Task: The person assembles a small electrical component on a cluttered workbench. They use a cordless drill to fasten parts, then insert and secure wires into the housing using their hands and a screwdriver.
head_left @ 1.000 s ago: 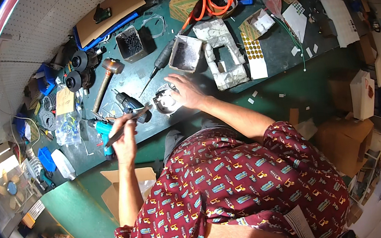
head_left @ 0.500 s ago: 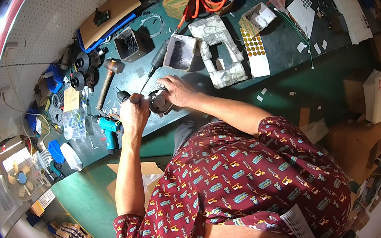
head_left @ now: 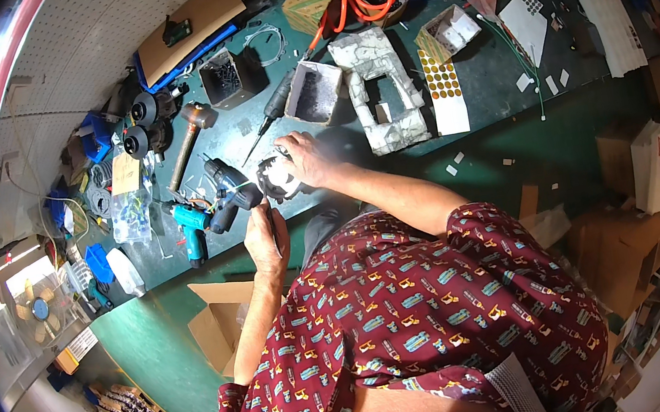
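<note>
Housing (head_left: 282,181), round and pale metallic, lay on the bench (head_left: 226,128) just left of the right grip (head_left: 306,161), which touched its rim. The fingers of the right grip were bent over that edge; whether they pinched it could not be determined. The left grip (head_left: 266,237) was found on the near side of the housing, its fingers closed on a slim tool (head_left: 272,221), dark and partly hidden by the hand.

Just beyond the left grip, to its left, lay a black drill (head_left: 230,193); a teal drill (head_left: 193,226) lay farther left. A hammer (head_left: 185,147) lay past the black drill, well apart from the left grip. Beyond the right grip, a screwdriver (head_left: 275,105) lay aslant, its bit directed back toward the left, beside an open box (head_left: 310,115). To the right of the right grip was a pale frame (head_left: 362,52) with a cut-out, and past it a sticker sheet (head_left: 443,95).
</note>
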Motion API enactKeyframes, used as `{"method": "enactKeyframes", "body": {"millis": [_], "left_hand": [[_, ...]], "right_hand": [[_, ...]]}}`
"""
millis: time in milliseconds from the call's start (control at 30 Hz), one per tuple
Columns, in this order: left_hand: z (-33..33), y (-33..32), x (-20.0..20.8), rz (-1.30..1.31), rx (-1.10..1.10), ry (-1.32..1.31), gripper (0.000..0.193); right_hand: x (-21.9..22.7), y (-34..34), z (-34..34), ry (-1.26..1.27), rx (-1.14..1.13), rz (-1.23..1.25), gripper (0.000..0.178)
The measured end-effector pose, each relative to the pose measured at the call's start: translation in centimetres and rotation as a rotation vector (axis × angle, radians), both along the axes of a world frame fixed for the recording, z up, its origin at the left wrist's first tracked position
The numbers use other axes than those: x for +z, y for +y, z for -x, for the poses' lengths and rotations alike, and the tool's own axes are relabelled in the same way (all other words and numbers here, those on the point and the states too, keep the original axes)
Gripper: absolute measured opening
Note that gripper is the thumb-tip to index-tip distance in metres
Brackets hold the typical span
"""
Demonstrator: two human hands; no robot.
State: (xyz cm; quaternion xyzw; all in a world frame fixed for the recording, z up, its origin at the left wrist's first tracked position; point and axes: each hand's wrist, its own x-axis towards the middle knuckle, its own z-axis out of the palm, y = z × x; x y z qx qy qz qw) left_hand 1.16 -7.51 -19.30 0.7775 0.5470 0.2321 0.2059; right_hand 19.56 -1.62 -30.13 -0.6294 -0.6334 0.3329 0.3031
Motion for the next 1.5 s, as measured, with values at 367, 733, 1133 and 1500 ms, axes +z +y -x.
{"method": "enactKeyframes", "body": {"millis": [367,733,1133,1500], "left_hand": [[1.4,9.1,1.2,0.226,-0.099,0.107,0.012],[-0.5,13.9,1.9,0.320,-0.176,0.284,0.019],[0.7,1.2,0.4,0.238,0.152,-0.048,0.019],[1.4,11.9,1.7,0.130,-0.262,0.169,0.016]], "right_hand": [[2.3,0.0,-0.7,0.019,0.023,0.080,0.047],[2.3,-0.2,-0.6,0.003,0.038,0.066,0.049],[0.9,0.4,-0.1,-0.008,-0.007,0.062,0.048],[1.7,0.0,-0.2,0.053,-0.014,0.039,0.045]]}}
